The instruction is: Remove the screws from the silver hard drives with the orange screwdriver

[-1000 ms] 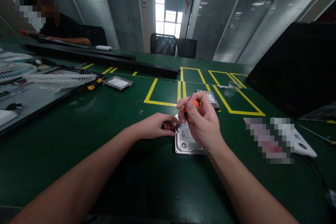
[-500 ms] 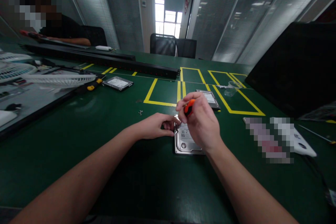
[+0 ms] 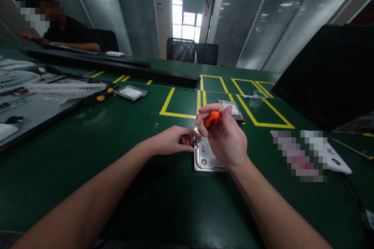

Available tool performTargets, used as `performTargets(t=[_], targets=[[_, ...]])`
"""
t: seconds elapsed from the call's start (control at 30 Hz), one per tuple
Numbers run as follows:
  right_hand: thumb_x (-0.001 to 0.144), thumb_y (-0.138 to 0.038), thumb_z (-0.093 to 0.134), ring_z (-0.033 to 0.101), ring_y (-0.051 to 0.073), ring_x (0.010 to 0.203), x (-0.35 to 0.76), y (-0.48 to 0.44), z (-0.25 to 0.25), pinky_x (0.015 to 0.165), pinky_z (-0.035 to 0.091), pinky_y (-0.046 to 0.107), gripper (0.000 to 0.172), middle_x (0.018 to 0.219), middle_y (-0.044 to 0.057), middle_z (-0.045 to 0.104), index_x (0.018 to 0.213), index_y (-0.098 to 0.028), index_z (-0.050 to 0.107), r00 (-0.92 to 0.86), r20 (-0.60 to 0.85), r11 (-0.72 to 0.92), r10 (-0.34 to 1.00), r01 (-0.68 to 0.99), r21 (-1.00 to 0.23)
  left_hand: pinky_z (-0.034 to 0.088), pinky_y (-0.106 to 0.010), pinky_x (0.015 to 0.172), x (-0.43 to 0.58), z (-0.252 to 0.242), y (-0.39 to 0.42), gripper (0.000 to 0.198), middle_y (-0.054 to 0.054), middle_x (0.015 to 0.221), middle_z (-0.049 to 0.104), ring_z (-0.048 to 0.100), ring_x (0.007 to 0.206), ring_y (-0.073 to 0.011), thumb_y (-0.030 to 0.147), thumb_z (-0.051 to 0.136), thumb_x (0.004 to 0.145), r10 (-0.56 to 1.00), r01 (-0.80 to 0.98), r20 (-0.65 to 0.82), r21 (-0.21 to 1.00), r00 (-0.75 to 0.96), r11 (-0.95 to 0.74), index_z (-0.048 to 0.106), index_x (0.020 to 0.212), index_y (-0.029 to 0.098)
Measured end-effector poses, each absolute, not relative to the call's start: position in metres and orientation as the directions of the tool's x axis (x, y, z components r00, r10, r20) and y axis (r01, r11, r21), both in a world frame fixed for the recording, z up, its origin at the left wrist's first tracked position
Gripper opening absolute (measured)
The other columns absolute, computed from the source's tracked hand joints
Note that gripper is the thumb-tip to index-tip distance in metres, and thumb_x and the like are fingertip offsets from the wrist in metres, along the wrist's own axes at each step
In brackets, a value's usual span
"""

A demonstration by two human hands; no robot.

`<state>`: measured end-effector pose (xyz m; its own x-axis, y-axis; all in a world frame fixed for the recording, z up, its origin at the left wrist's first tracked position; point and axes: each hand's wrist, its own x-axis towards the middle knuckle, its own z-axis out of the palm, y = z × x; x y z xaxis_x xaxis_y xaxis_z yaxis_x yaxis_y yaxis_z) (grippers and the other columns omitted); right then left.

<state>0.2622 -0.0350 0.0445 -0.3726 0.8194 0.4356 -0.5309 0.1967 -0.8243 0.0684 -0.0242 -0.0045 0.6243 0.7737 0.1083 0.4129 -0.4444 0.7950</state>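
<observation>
A silver hard drive (image 3: 204, 157) lies flat on the green table in front of me. My left hand (image 3: 172, 140) rests on the table at the drive's left edge, fingers curled and pressed against its far left corner. My right hand (image 3: 224, 134) is above the drive's far end, fingers wrapped round an orange-handled screwdriver (image 3: 212, 119). The handle sticks up between thumb and forefinger; its tip is hidden behind my hand. A few small screws (image 3: 156, 125) lie on the table to the left.
Two more hard drives lie further off, one hard drive (image 3: 130, 92) at the left and another hard drive (image 3: 232, 109) inside yellow floor-tape boxes. A long black strip (image 3: 163, 76) crosses the table. A black monitor (image 3: 330, 74) stands at right. A person (image 3: 67, 31) sits far left.
My right hand has turned the screwdriver, so more of the orange handle shows above my fingers. The left hand and the drive have stayed put.
</observation>
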Motion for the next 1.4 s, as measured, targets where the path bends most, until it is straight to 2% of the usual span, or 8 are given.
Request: performTargets(t=[0.27, 0.47, 0.6, 0.7, 0.93, 1.03, 1.13, 1.4], targets=[[0.095, -0.039, 0.075, 0.056, 0.01, 0.061, 0.2608, -0.0356, 0.0423, 0.059, 0.045, 0.027, 0.025, 0.09, -0.002, 0.068, 0.094, -0.025, 0.055, -0.375, 0.465, 0.231, 0.802, -0.523, -0.82, 0.052, -0.03, 0.079, 0.0682, -0.0054, -0.0244, 0.022, -0.003, 0.094, 0.07, 0.065, 0.085, -0.0173, 0.029, 0.078, 0.09, 0.772, 0.417, 0.107, 0.79, 0.626, -0.448, 0.068, 0.105, 0.017], [0.106, -0.06, 0.043, 0.05, 0.013, 0.062, 0.2618, -0.035, 0.0435, 0.057, 0.042, 0.029, 0.046, 0.085, 0.004, 0.066, 0.1, -0.021, 0.067, -0.393, 0.432, 0.195, 0.812, -0.515, -0.835, 0.052, -0.03, 0.079, 0.0686, -0.0044, -0.0248, 0.028, -0.003, 0.096, 0.069, 0.064, 0.084, -0.0171, 0.029, 0.078, 0.09, 0.779, 0.413, 0.1, 0.802, 0.619, -0.431, 0.069, 0.114, 0.018], [0.102, -0.044, 0.064, 0.059, 0.013, 0.068, 0.2616, -0.0351, 0.0432, 0.06, 0.047, 0.028, 0.023, 0.089, 0.001, 0.067, 0.094, -0.023, 0.062, -0.385, 0.444, 0.22, 0.809, -0.502, -0.836, 0.052, -0.03, 0.079, 0.0675, -0.0074, -0.0236, 0.028, -0.002, 0.094, 0.069, 0.064, 0.085, -0.0172, 0.03, 0.079, 0.09, 0.772, 0.405, 0.113, 0.799, 0.626, -0.445, 0.068, 0.113, 0.018], [0.095, -0.036, 0.075, 0.057, 0.01, 0.062, 0.2604, -0.0359, 0.0424, 0.058, 0.045, 0.026, 0.024, 0.088, -0.003, 0.067, 0.093, -0.025, 0.054, -0.371, 0.457, 0.223, 0.808, -0.526, -0.821, 0.052, -0.03, 0.079, 0.067, -0.009, -0.023, 0.024, -0.003, 0.095, 0.07, 0.065, 0.085, -0.0174, 0.03, 0.079, 0.09, 0.77, 0.41, 0.119, 0.79, 0.627, -0.457, 0.068, 0.108, 0.018], [0.108, -0.052, 0.045, 0.053, 0.012, 0.065, 0.2623, -0.0351, 0.0433, 0.059, 0.045, 0.029, 0.041, 0.088, 0.004, 0.068, 0.1, -0.02, 0.068, -0.384, 0.433, 0.203, 0.815, -0.512, -0.835, 0.052, -0.03, 0.08, 0.0676, -0.0085, -0.0232, 0.027, -0.002, 0.095, 0.069, 0.065, 0.085, -0.0167, 0.028, 0.079, 0.089, 0.774, 0.405, 0.12, 0.796, 0.622, -0.449, 0.069, 0.112, 0.018], [0.101, -0.043, 0.064, 0.059, 0.012, 0.068, 0.2617, -0.0351, 0.0433, 0.061, 0.048, 0.028, 0.021, 0.094, 0.001, 0.069, 0.095, -0.023, 0.061, -0.37, 0.453, 0.236, 0.811, -0.502, -0.832, 0.052, -0.029, 0.079, 0.0669, -0.0087, -0.0232, 0.026, -0.002, 0.093, 0.069, 0.065, 0.084, -0.0166, 0.029, 0.079, 0.089, 0.771, 0.398, 0.118, 0.801, 0.626, -0.446, 0.069, 0.111, 0.018], [0.093, -0.039, 0.077, 0.055, 0.01, 0.063, 0.2602, -0.0357, 0.0427, 0.059, 0.045, 0.026, 0.028, 0.091, -0.003, 0.068, 0.094, -0.025, 0.052, -0.35, 0.456, 0.246, 0.818, -0.504, -0.828, 0.052, -0.029, 0.079, 0.0667, -0.0083, -0.0234, 0.026, -0.002, 0.094, 0.069, 0.065, 0.084, -0.0169, 0.03, 0.078, 0.09, 0.769, 0.397, 0.111, 0.804, 0.629, -0.442, 0.069, 0.111, 0.018], [0.107, -0.052, 0.048, 0.055, 0.013, 0.069, 0.2622, -0.0341, 0.0424, 0.063, 0.045, 0.03, 0.034, 0.092, 0.003, 0.067, 0.1, -0.023, 0.065, -0.359, 0.449, 0.254, 0.818, -0.475, -0.843, 0.052, -0.029, 0.078, 0.0676, -0.0068, -0.0237, 0.03, -0.002, 0.093, 0.068, 0.064, 0.084, -0.0163, 0.03, 0.078, 0.09, 0.773, 0.393, 0.111, 0.811, 0.624, -0.433, 0.07, 0.116, 0.018]])
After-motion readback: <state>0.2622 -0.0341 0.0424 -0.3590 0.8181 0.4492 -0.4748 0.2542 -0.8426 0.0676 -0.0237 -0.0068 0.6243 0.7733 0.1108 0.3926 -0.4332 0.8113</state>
